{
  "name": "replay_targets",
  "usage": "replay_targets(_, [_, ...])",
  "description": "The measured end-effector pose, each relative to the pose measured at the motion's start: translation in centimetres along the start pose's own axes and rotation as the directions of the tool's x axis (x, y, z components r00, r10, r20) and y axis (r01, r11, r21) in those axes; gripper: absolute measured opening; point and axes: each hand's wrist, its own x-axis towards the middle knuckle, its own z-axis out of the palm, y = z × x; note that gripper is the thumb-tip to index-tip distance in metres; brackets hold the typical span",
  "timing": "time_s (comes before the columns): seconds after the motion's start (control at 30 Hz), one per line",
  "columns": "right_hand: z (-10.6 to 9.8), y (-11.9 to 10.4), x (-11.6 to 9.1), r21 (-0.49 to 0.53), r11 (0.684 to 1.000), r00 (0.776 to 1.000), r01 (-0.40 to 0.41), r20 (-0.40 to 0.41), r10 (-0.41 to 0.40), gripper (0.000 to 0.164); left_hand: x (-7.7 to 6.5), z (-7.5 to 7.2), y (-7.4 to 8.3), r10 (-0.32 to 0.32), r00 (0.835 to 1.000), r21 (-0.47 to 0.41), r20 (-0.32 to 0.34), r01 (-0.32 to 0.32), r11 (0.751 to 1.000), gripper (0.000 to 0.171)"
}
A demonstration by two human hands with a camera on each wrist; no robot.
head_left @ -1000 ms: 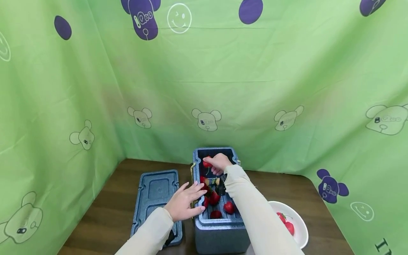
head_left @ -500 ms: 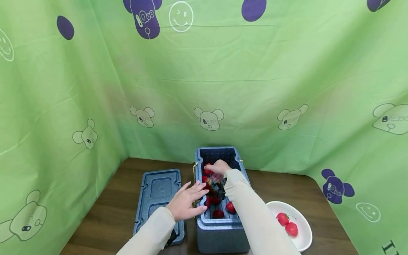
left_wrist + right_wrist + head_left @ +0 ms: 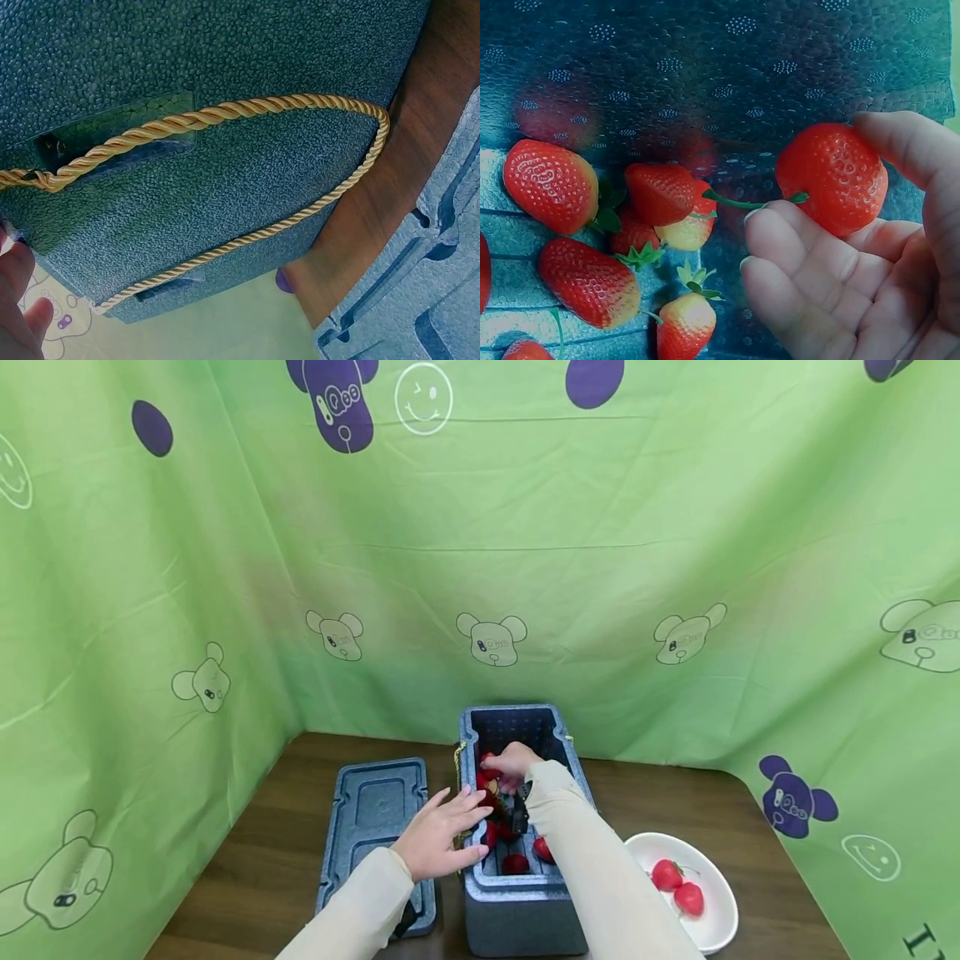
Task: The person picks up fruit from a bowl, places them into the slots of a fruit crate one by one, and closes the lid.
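Observation:
In the right wrist view, my right hand (image 3: 847,277) pinches a red strawberry (image 3: 832,176) with a thin green stem, thumb on top and fingers beneath. In the head view this hand (image 3: 516,763) is down inside the deep blue-grey foam box (image 3: 525,927), by its left wall. Several other strawberries (image 3: 589,281) lie on the ribbed box floor, some pale toward their leafy ends. My left hand (image 3: 442,835) rests with fingers spread on the box's left rim. The left wrist view has only some fingertips (image 3: 15,270) at its edge, near the box's side.
Left of the box lies its foam lid (image 3: 378,806), recessed side up. A white bowl (image 3: 722,931) with two strawberries (image 3: 688,900) stands on the right. A twisted gold rope (image 3: 247,107) loops along the box's side. Green printed cloth (image 3: 585,527) hangs behind the wooden table (image 3: 247,827).
My right hand has lowered the strawberry from near the far rim deeper into the box, toward the other strawberries. The left hand stays at the rim. The head view has shifted slightly.

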Motion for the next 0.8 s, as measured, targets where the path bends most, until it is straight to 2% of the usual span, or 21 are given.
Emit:
replay_targets(0.27, [-0.4, 0.8, -0.5, -0.003, 1.0, 1.0, 0.002, 0.005, -0.002, 0.032, 0.0, 0.3, 0.6, 0.008, 1.0, -0.008, 0.007, -0.008, 1.0, 0.053])
replay_targets(0.4, [-1.4, 0.5, -0.8, -0.015, 1.0, 1.0, 0.005, 0.023, -0.005, 0.031, 0.1, 0.3, 0.7, 0.009, 1.0, -0.008, 0.001, -0.009, 1.0, 0.053])
replay_targets(0.57, [-4.2, -0.1, -1.9, -0.007, 1.0, 0.998, 0.025, 0.049, -0.025, 0.034, 0.0, 0.2, 0.8, 0.003, 1.0, -0.02, 0.004, -0.003, 1.0, 0.053])
replay_targets(0.8, [-9.7, 0.2, -4.9, 0.053, 0.997, 0.989, 0.048, 0.136, -0.055, 0.052, 0.0, -0.4, 0.8, -0.008, 1.0, -0.017, 0.014, 0.008, 1.0, 0.055])
